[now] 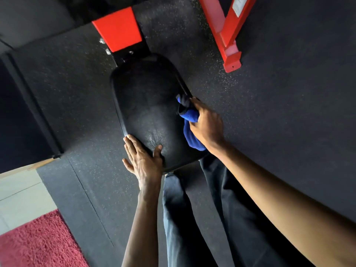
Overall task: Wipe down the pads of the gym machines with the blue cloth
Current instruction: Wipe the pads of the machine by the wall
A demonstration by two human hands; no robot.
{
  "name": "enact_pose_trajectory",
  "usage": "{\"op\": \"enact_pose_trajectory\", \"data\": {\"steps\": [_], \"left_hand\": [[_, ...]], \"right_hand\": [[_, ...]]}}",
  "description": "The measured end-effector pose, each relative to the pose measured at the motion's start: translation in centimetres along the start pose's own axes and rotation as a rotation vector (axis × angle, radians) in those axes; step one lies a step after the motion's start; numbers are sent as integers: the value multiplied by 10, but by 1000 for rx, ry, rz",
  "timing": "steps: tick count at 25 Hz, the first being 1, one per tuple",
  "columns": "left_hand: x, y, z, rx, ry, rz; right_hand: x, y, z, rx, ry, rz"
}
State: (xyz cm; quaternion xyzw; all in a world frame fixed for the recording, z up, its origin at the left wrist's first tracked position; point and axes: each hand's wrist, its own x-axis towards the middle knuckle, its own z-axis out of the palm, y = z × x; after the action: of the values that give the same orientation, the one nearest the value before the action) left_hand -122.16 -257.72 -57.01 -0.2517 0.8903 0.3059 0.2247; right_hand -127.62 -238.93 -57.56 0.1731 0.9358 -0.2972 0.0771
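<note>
A black padded seat (146,105) of a red-framed gym machine fills the middle of the head view. My right hand (207,124) grips the bunched blue cloth (189,124) against the seat's right edge. My left hand (141,160) rests on the seat's near left corner, fingers laid straight along the side and thumb on top of the pad. Part of the cloth is hidden under my right hand.
The red machine post (119,27) rises behind the seat. A red frame foot (230,45) stands on the dark rubber floor at the upper right. A red rug (38,241) lies at the lower left. My dark trouser legs (192,218) are below the seat.
</note>
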Motion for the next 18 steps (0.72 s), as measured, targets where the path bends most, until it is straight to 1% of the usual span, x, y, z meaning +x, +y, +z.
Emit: {"op": "enact_pose_trajectory", "data": {"steps": [3, 5, 7, 10, 13, 15, 18], "left_hand": [[3, 2, -2, 6, 4, -38], [2, 1, -3, 19, -2, -29], [6, 7, -1, 6, 12, -61], [6, 12, -2, 2, 9, -81], [5, 12, -3, -4, -11, -97], [5, 12, -1, 1, 2, -108], [9, 8, 3, 9, 37, -122]], "right_hand": [[56, -17, 8, -33, -51, -26], [92, -36, 14, -66, -65, -39], [119, -49, 16, -44, -92, -78], [107, -38, 9, -2, -126, -158], [106, -24, 11, -67, -129, -257], [135, -43, 26, -99, -116, -321], [164, -70, 41, -114, -124, -362]]}}
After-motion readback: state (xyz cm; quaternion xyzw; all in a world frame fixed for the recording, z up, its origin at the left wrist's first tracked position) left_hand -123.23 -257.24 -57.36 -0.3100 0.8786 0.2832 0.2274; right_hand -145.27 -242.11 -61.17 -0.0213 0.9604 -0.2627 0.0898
